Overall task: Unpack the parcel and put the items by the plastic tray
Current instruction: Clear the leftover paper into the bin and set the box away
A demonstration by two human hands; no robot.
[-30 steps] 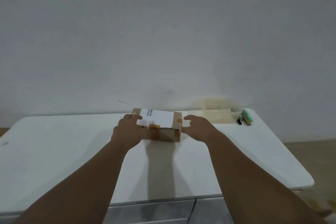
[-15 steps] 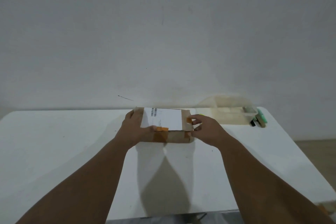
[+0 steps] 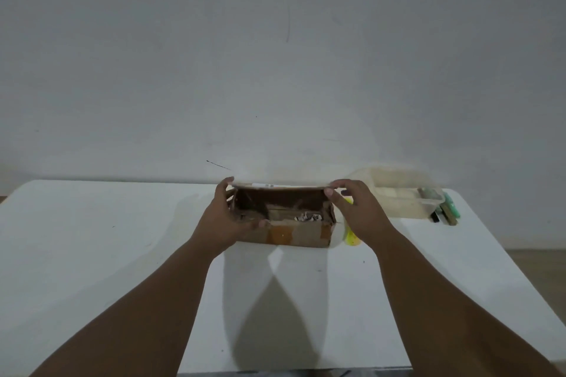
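Left hand (image 3: 223,220) clasps the brown cardboard parcel box (image 3: 294,232), right hand (image 3: 358,211) pinches its raised lid (image 3: 281,187) (loose bits (image 3: 307,217) inside): a jerk could spill them.

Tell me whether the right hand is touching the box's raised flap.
Touching. The head view shows the right hand pinching the raised flap at its right corner, with no gap; the left hand grips the cardboard box at its left end.
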